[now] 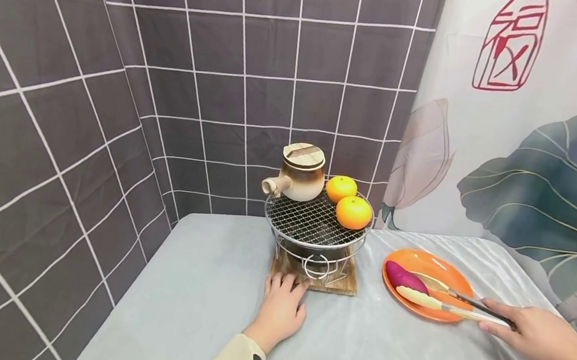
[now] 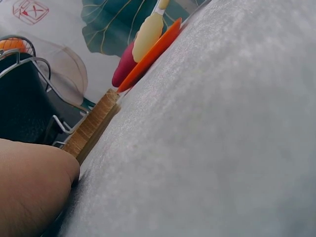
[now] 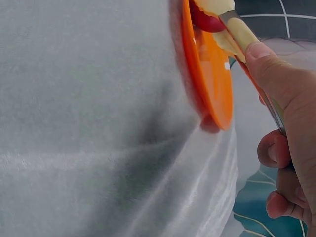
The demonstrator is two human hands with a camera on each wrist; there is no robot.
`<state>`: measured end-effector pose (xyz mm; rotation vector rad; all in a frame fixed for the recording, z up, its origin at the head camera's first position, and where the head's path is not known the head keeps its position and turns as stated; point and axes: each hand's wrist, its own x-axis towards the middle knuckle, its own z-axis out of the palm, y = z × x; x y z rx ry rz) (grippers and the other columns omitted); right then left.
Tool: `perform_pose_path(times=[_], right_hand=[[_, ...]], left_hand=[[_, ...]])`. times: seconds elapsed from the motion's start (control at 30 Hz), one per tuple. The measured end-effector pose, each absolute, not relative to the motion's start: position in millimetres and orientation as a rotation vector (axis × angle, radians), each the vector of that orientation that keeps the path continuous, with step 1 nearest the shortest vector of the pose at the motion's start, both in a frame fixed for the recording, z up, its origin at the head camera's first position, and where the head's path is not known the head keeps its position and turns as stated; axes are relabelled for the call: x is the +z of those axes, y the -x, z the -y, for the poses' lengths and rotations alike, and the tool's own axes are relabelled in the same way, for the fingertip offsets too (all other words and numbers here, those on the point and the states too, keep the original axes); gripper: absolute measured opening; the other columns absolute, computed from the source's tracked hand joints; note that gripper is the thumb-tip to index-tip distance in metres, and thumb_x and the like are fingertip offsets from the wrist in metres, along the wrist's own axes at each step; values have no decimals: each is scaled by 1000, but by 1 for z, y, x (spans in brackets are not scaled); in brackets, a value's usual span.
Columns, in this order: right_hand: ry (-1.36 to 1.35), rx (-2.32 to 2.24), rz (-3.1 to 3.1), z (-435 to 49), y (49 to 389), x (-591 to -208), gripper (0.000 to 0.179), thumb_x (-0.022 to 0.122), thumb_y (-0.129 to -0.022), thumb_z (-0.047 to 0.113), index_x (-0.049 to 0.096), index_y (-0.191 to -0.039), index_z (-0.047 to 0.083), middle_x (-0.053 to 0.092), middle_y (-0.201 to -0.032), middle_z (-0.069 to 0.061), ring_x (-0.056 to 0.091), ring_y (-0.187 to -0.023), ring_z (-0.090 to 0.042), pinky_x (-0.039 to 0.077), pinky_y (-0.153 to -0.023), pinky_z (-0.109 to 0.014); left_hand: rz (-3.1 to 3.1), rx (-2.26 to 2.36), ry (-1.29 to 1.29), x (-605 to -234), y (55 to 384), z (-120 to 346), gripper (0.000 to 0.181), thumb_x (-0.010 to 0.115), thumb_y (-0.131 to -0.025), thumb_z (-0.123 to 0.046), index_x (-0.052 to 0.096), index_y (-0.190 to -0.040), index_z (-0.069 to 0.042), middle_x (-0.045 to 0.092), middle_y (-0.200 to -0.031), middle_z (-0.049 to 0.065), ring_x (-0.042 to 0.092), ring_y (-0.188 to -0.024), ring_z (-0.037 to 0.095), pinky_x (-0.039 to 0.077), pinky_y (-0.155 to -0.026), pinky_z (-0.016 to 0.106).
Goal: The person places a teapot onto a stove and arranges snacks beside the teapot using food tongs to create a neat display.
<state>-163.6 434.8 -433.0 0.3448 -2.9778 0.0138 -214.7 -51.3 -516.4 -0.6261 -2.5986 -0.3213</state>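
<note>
My right hand (image 1: 539,337) holds a pair of tongs (image 1: 471,306) by the handles, thumb on one arm and fingers curled round the other. Their cream scalloped tips lie on either side of a purple sweet potato (image 1: 406,276), which sits on an orange plate (image 1: 449,268). In the right wrist view the tongs' near tip (image 3: 217,6) partly hides the sweet potato (image 3: 205,20). My left hand (image 1: 278,309) rests palm down on the table, its fingertips on the front edge of a wooden board (image 1: 346,284) under a small grill stove (image 1: 315,246).
On the stove's wire mesh stand a side-handled clay pot (image 1: 305,180) with a wooden lid and two oranges (image 1: 353,212). A grey cloth covers the table (image 1: 205,288). Dark tiled curtain (image 1: 208,97) closes the back and left; a leaf-printed cloth (image 1: 538,186) hangs at right.
</note>
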Motion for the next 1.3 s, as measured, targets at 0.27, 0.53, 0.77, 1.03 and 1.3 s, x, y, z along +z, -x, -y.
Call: perform_pose_path(times=[0.27,0.53,0.77,1.03,1.3], right_hand=[[-325,4,2979,-439,164,-418,64,70,-89,53,68,-128,3,66,-75,0,54,-65,-13,45,-56,-40],[-326,-45,2977,-439,169,-389,66,67,-91,53,65,-131,0,51,-61,6,47,-59,-13,40,-54,-37],[-345,-110,2932,-441,176,-360,69,70,-88,55,65,-130,0,67,-76,-11,49,-59,-14,41,-53,-37],[-322,-159,2902,-437,182,-325,75,67,-90,57,59,-136,-1,58,-67,1,46,-57,-14,41,-53,-36],[-313,-191,2865,-424,187,-290,74,66,-91,56,57,-138,-1,46,-58,6,44,-55,-14,39,-53,-35]], left_hand=[[2606,-329,629,-518,214,51,45,65,-88,-25,66,-133,-20,56,-133,9,46,-127,37,34,-105,68],[2604,-331,627,-518,215,51,45,65,-88,-25,66,-133,-20,56,-133,9,46,-126,37,33,-105,68],[2604,-327,626,-517,215,51,45,65,-88,-25,66,-133,-19,56,-133,9,46,-127,37,34,-105,67],[2591,-338,632,-516,214,52,45,66,-88,-24,66,-133,-19,56,-132,9,47,-125,36,34,-105,67],[2575,-348,639,-516,213,53,45,66,-87,-23,67,-132,-18,57,-130,10,48,-123,37,34,-104,67]])
